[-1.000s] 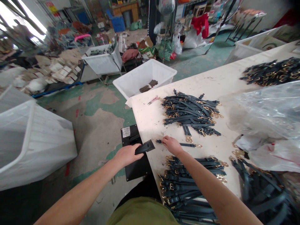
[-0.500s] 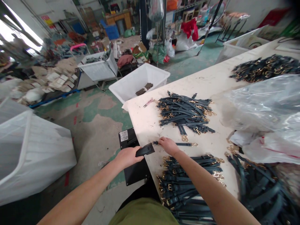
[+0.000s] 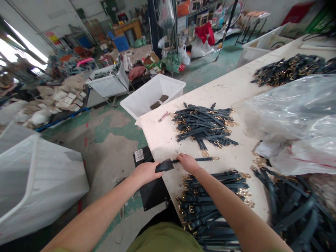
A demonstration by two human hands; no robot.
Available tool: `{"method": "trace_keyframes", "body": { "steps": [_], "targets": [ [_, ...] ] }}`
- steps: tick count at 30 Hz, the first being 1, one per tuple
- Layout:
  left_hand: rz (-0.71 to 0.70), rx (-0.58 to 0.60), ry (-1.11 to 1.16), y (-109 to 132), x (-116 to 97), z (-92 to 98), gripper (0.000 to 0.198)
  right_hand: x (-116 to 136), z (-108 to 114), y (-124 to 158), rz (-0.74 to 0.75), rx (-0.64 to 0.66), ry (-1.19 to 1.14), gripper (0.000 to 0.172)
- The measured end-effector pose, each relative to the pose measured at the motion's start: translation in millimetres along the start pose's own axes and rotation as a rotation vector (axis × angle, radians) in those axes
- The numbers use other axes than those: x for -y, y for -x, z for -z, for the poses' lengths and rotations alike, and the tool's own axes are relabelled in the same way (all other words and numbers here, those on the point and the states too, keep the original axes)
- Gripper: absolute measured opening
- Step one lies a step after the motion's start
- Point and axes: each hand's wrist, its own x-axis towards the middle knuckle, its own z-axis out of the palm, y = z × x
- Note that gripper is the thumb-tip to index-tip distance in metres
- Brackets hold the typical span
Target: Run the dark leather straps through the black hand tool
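Toward seven o'clock from the view's centre, the left hand point(image 3: 145, 173) grips a black, oblong, smooth-sided object point(image 3: 165, 165), its far end at the tip of a narrow, blue-grey, leather-like strap point(image 3: 204, 159) (whether they touch, I cannot tell). At five o'clock, the right hand point(image 3: 187, 162) pinches the strap over the flat, cream-coloured bench point(image 3: 157, 136), its gold metal clasp point(image 3: 215, 158) toward four. The step looks like aligning both; the next move calls for steadiness.

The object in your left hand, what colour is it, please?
The object in the left hand is black, best seen in the head view.
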Motion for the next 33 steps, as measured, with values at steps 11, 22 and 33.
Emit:
{"method": "trace_keyframes", "body": {
  "steps": [11, 22, 33],
  "targets": [
    [0.001, 0.015, -0.106, -32.1, -34.1, 8.0, 0.042, -8.6, -12.6, -5.7, -0.171, -0.125, -0.246, 0.031],
    [-0.036, 0.040, -0.162, -52.3, -52.5, 13.2, 0.038, -20.0, -23.3, -10.0, -0.310, -0.208, -0.504, 0.038],
    [0.144, -0.004, 0.063, 8.7, 18.4, -1.5, 0.044, -8.6, -7.0, -10.2, -0.231, -0.081, -0.229, 0.021]
  ]
}}
